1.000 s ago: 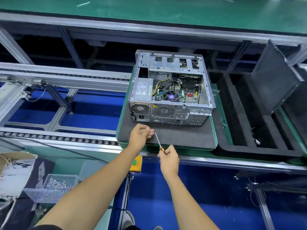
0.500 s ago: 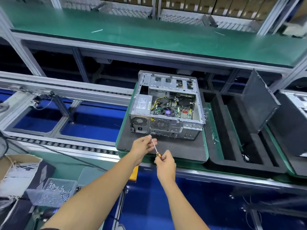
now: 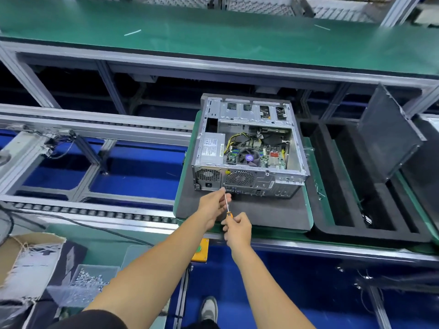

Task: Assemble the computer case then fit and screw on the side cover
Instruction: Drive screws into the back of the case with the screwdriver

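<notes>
On the foam pad (image 3: pixel 266 214), computer case (image 3: pixel 249 148) beyond both hands gripping the screwdriver (image 3: pixel 227 205).

Computer case (image 3: pixel 249 148) on foam mat (image 3: pixel 266 214), foam tray (image 3: pixel 370 231) right, screw bin (image 3: pixel 83 286) near-left

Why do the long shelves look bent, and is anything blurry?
In the head view, the wide-angle lens curves the green shelf and rails; the computer case looks sharp, while the box of screws at the lower left edge is smeared.
</notes>
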